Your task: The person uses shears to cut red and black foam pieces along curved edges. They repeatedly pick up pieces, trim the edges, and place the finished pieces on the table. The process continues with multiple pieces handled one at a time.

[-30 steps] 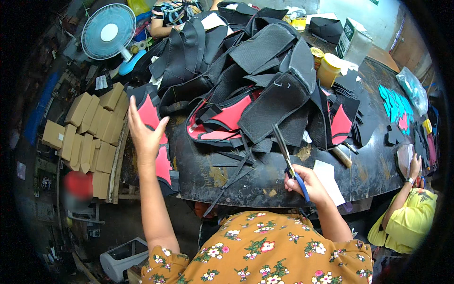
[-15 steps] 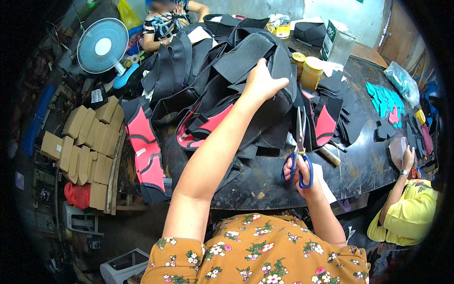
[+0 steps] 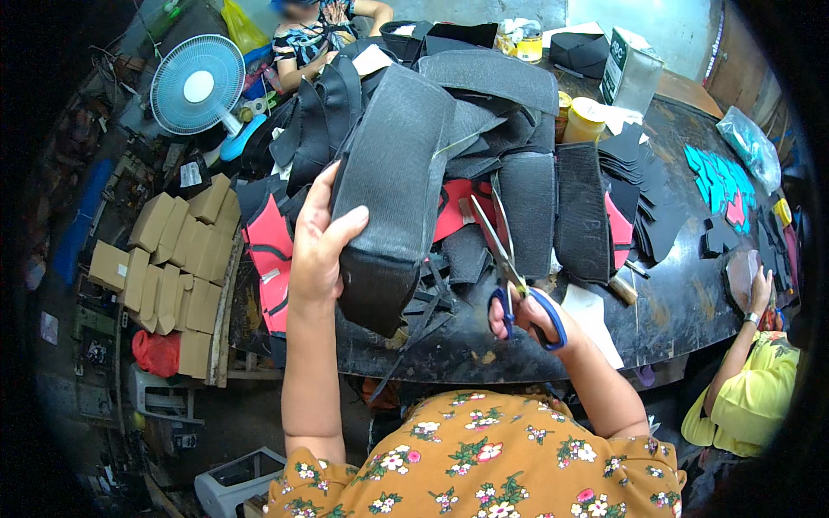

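My left hand [image 3: 321,237] grips the left side of a wide black fabric band [image 3: 397,164], thumb over its front face. The band is lifted above the table with its lower end folded under, and its upper part runs into a heap of similar black bands [image 3: 496,82]. In my right hand [image 3: 544,326] are scissors [image 3: 521,287] with blue handles, fingers through the loops. Their blades are slightly apart and point up toward the heap, to the right of the held band. Red-and-black pieces [image 3: 275,259] lie left of my left hand.
The dark table [image 3: 673,311] also bears yellow-lidded jars [image 3: 585,121], a metal can [image 3: 630,73], stacked black cutouts [image 3: 648,190] and turquoise pieces [image 3: 721,186]. Cardboard boxes [image 3: 164,268] and a fan [image 3: 197,85] stand left. One person sits at the far side, another in yellow [image 3: 751,388] at right.
My left hand has come back from the far heap toward me and left, drawing the black band up and nearer. The scissors have shifted slightly left and tilted left.
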Tool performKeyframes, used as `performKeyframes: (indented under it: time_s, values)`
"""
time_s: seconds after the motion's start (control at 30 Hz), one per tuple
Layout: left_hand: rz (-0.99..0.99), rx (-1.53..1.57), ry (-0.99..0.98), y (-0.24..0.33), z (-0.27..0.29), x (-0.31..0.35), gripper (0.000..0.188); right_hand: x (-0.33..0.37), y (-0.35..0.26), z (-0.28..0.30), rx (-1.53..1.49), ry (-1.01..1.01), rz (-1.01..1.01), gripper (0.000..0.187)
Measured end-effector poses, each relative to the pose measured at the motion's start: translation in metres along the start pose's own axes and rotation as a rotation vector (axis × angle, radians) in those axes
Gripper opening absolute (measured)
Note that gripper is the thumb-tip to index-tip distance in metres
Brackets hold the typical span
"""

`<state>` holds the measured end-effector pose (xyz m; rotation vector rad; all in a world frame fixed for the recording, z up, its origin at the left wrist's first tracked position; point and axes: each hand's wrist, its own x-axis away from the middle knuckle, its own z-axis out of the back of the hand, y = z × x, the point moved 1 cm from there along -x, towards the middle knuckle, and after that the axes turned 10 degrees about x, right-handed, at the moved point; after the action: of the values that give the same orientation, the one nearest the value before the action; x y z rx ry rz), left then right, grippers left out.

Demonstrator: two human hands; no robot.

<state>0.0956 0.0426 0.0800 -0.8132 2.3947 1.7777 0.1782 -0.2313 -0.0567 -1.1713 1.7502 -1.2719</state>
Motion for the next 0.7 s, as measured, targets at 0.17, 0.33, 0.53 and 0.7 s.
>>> performKeyframes:
  time_s: [0.17,0.33,0.53,0.7]
  values:
    - [0.004,0.100,0.067,-0.012,0.017,0.031,0.062,-0.039,-0.020,-0.012,-0.056,-0.159,0.019,0.057]
    - [-0.002,0.080,0.092,-0.018,0.023,0.042,0.063,-0.062,-0.034,-0.020,-0.301,-0.130,0.011,0.067]
    - [-0.063,-0.093,0.081,-0.008,0.023,0.045,0.057,-0.068,-0.037,-0.021,-0.229,0.123,0.053,0.044]
    - [-0.431,-0.204,0.167,0.024,0.023,0.051,0.040,-0.055,-0.031,-0.020,-0.128,0.174,0.082,0.042]
